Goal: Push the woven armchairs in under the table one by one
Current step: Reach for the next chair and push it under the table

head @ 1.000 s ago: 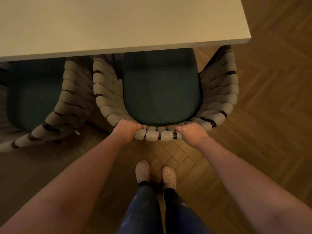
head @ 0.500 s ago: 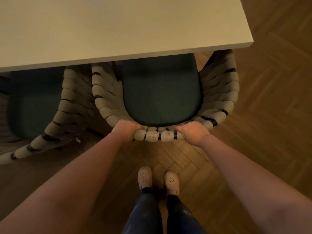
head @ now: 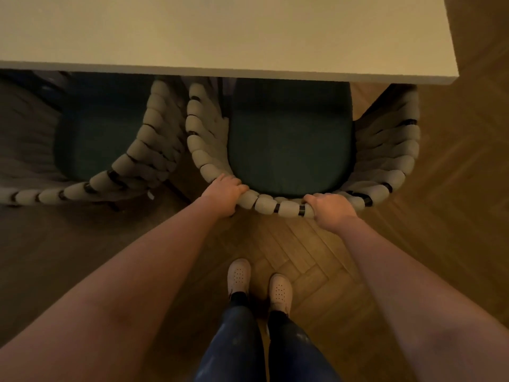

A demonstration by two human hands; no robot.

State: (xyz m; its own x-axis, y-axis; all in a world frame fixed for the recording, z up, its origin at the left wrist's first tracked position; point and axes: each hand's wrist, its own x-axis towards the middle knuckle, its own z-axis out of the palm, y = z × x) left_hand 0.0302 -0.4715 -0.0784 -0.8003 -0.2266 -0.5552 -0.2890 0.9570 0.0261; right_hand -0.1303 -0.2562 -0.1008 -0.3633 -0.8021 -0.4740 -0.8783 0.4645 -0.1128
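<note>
Chair (head: 289, 139) is sitting partly under table (head: 220, 31); L hand (head: 224, 195) & R hand (head: 329, 209) are gripping its rim. Even, straight push is looking best.

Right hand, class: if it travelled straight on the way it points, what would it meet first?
The right hand grips the armchair by its back rail; beyond that, probably the table edge, passing above the seat cushion; heights are unclear.

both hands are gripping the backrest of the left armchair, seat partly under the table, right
No: in the head view the left hand and right hand grip the backrest of the right armchair; its seat is partly under the table.
</note>
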